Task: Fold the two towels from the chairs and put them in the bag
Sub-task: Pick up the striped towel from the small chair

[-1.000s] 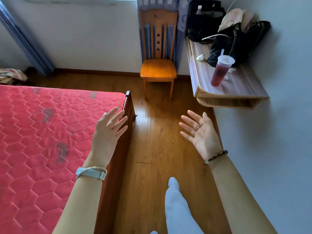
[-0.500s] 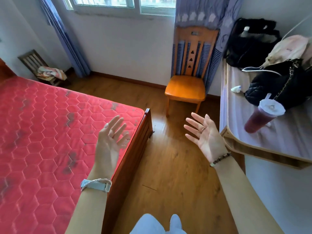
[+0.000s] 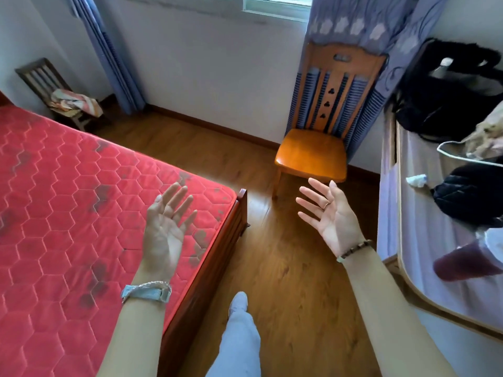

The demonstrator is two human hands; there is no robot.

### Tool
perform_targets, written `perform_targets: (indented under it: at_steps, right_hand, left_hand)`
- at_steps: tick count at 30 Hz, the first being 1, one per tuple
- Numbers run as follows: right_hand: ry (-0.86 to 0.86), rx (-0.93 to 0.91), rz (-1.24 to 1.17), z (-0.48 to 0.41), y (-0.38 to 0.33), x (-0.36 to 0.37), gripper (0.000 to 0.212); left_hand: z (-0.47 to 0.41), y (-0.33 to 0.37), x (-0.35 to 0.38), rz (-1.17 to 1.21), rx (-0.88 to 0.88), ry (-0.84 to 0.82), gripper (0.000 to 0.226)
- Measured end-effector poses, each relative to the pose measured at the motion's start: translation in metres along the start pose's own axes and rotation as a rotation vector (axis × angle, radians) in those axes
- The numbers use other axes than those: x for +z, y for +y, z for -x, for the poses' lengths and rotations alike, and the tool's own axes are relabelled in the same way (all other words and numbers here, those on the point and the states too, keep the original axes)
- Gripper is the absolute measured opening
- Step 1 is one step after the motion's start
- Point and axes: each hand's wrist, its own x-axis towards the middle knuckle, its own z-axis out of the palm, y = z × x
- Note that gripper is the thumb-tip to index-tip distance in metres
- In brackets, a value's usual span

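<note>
The view has swung left and upward since a second ago: the dark chair [image 3: 51, 88] with a crumpled towel [image 3: 76, 100] on its seat now shows at far left, the window sill at top. The left hand [image 3: 163, 229] has turned palm-up; the right hand [image 3: 333, 219] has spread wider. The drink cup [image 3: 468, 261] has slid toward the right edge.
</note>
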Motion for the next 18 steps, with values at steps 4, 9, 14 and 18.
perform_targets:
  at_steps: [4,9,14,18]
  right_hand:
    - [0.008,-0.025,-0.001,-0.069,-0.028,0.035,0.042]
    - [0.007,-0.07,-0.02,-0.13,-0.064,0.067,0.041]
    - [0.028,-0.071,-0.024,-0.18,-0.088,0.074,0.038]
    - [0.043,-0.055,-0.047,-0.218,-0.096,0.074,0.037]
  left_hand:
    - [-0.08,0.017,0.006,-0.038,0.019,-0.006,0.041]
    - [-0.167,0.042,0.013,-0.083,0.011,-0.047,0.045]
    - [-0.231,0.045,0.031,-0.116,-0.011,-0.044,0.047]
    - [-0.269,0.027,0.045,-0.138,-0.044,-0.048,0.043]
